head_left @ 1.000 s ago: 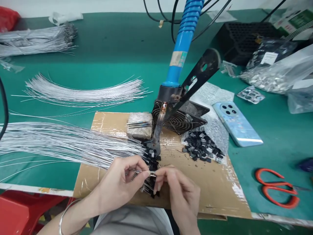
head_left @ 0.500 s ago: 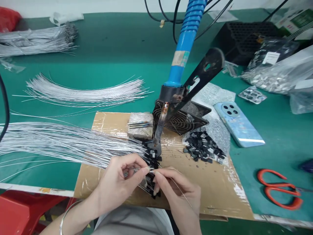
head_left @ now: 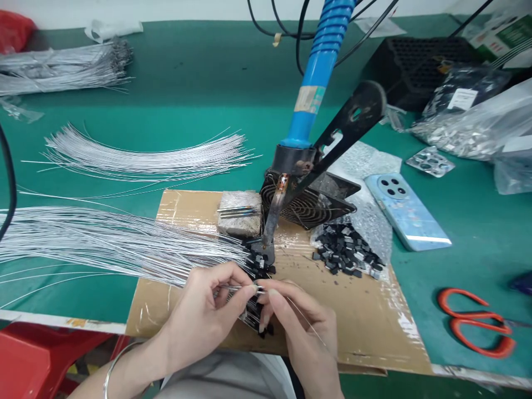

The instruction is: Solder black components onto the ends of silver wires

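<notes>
Thin wires are pinched between thumb and index finger of my left hand, near the front of the cardboard. Close beside it, my right hand is closed at the fingertips around a thin wire that trails down over its palm. The fingertips of both hands nearly meet. Beneath and behind them lies a long bundle of silvery wires with black ends. Exactly what sits between the fingertips is too small to make out.
A blue-handled iron stands over a round fan grille. Black pieces lie on bubble wrap, beside a phone and red scissors. Another wire bundle lies behind; a block holds thin rods.
My right thumb has lifted slightly and shifted right, and its hand has turned a little. My left hand has barely moved. Both hands still pinch thin wire.
</notes>
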Tool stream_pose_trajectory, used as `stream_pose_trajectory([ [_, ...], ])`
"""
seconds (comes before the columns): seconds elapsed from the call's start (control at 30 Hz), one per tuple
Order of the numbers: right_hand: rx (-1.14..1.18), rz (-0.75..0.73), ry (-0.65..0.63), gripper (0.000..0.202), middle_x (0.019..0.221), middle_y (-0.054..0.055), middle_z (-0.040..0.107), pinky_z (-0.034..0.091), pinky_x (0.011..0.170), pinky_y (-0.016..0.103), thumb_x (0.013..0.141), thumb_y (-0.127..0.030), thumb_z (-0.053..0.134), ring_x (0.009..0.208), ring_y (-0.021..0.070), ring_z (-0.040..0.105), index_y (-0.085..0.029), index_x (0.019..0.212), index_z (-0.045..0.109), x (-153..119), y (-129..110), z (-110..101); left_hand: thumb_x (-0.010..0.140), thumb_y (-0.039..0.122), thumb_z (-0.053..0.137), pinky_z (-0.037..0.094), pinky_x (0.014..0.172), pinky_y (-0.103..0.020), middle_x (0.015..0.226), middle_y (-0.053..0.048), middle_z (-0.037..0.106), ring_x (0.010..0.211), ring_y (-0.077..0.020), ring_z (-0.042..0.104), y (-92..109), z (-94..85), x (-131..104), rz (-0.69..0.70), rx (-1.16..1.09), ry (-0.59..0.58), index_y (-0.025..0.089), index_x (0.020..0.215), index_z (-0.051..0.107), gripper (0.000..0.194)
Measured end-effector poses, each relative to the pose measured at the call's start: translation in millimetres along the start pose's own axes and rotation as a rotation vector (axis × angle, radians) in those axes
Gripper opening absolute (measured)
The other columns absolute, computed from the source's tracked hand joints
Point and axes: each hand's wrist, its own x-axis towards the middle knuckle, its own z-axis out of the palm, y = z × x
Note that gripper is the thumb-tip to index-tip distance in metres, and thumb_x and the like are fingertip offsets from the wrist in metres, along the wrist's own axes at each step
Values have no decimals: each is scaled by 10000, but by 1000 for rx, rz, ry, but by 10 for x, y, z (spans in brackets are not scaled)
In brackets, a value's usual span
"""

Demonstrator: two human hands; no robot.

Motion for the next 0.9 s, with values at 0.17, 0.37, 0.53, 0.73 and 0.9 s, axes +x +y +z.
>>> stream_pose_trajectory([
  [0.17, 168, 176, 25, 162, 724, 15, 719, 535, 475, 208, 854, -402, 868, 507, 96, 601, -251, 912, 886, 10, 4, 27, 1007, 402, 615, 354, 555, -283, 738, -45, 712, 637, -158, 555, -7, 21, -24, 10, -4, 3, 182, 854, 712, 286],
  [0.37, 183, 196, 20, 173, 675, 4, 704, 509, 440, 181, 848, -413, 872, 476, 83, 580, -241, 875, 877, 4, -6, 56, 1034, 412, 589, 310, 533, -277, 703, -22, 683, 600, -140, 486, -72, 38, -35, 27, 45, 26, 189, 877, 711, 299],
  [0.53, 202, 231, 15, 194, 656, 6, 688, 477, 398, 179, 837, -419, 878, 450, 83, 552, -226, 856, 872, 16, 6, 45, 1029, 413, 596, 295, 532, -279, 681, -15, 658, 591, -140, 457, -103, 44, -38, 19, 82, 38, 192, 866, 704, 295],
  [0.73, 278, 272, -49, 207, 603, -5, 650, 444, 361, 156, 816, -422, 885, 407, 62, 492, -217, 795, 862, 74, 12, 15, 1026, 401, 591, 283, 537, -287, 678, -3, 615, 594, -139, 431, -83, 42, -49, 29, 82, 24, 195, 862, 702, 285],
  [0.9, 331, 290, -86, 181, 557, -10, 639, 407, 336, 127, 794, -387, 900, 370, 46, 467, -221, 740, 854, 98, 22, 2, 1018, 382, 595, 254, 516, -286, 639, 10, 574, 571, -132, 382, -47, 26, -49, 30, 86, 9, 191, 844, 703, 280],
])
